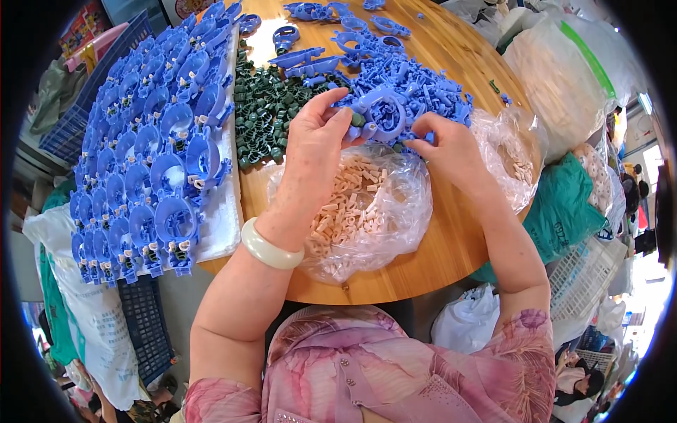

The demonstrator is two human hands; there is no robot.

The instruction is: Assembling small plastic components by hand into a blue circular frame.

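My left hand (321, 127) grips a blue ring-shaped plastic part (400, 116) above the table, at the ring's left side. A small dark green piece (357, 120) sits at that side, by my left fingertips. To the right of the ring, my right hand (448, 144) is closed in a pinch near its lower edge; what those fingertips hold is too small to tell. Beneath my hands lies an open clear plastic bag of small beige parts (352, 204). Behind them spread a heap of dark green parts (261, 113) and a heap of small blue parts (423, 84).
Rows of blue ring-shaped assemblies (144, 155) cover a white board (224, 218) on the left. Another clear bag (504, 148) with beige pieces lies at the right of the wooden table (451, 225). Large sacks crowd the right side, including a green sack (560, 204). Blue crates (144, 324) stand at left.
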